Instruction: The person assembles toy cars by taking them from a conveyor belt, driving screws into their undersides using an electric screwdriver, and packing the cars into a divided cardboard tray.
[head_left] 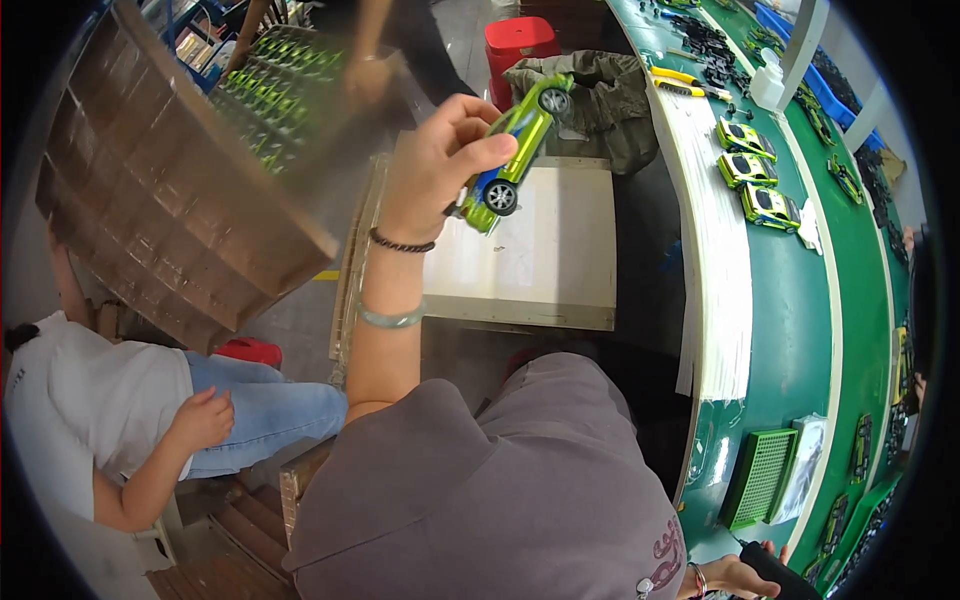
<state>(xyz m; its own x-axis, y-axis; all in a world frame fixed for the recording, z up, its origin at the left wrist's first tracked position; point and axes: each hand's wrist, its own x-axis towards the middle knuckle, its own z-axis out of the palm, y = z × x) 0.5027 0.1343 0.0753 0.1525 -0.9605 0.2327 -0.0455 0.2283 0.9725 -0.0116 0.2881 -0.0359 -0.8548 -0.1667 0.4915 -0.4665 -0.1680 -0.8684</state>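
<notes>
"Left hand point(440, 165)?"
"Left of the bench point(785, 340), fingers clamped on a glossy green car point(525, 150) with round, spoked wheels point(500, 197)."
"Right hand point(748, 577)?"
"At the bench's near end, fingers wrapped round a black, cylindrical tool point(778, 575), near a gridded green tray point(760, 480)."

A red stool point(522, 38) stands on the floor at the top of the view, with crumpled olive cloth point(618, 105) beside it. Nearer lies a pale, flat-topped box point(545, 260). At the left, a large brown ribbed panel point(170, 190) tilts above a seated co-worker in a white top point(115, 375) and blue jeans point(265, 405). Along the right runs a green workbench point(790, 345), edged by a white strip point(727, 330). Toward its far end are yellow-handled pliers point(677, 82), dark small parts point(708, 52) and a white bottle point(767, 86); at the near end, a green perforated basket point(763, 478) sits just beside a pale packet point(803, 468).
</notes>
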